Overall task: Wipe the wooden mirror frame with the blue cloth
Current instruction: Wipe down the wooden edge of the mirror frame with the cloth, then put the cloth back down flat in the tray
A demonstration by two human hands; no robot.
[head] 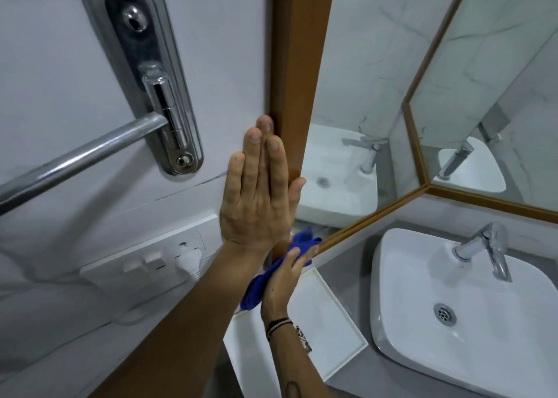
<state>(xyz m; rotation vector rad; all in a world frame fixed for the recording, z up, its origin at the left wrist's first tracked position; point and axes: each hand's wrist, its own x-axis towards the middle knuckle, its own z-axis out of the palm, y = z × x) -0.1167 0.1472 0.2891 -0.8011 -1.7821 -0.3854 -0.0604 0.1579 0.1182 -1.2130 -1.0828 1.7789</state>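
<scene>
Hands: left hand [256, 198] is laid flat, fingers straight, empty, braced vs. wall beside wooden frame [299, 65]. Right hand [287, 277] is closed on blue cloth [290, 252], pressed at frame's lower corner nr. bench back edge. Cloth should be kept bunched; strokes run along grain w/ steady pressure.

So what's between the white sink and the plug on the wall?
In the head view, a white tray sits on the counter between the sink and the plug. The right hand holding the blue cloth hangs over it too.
</scene>
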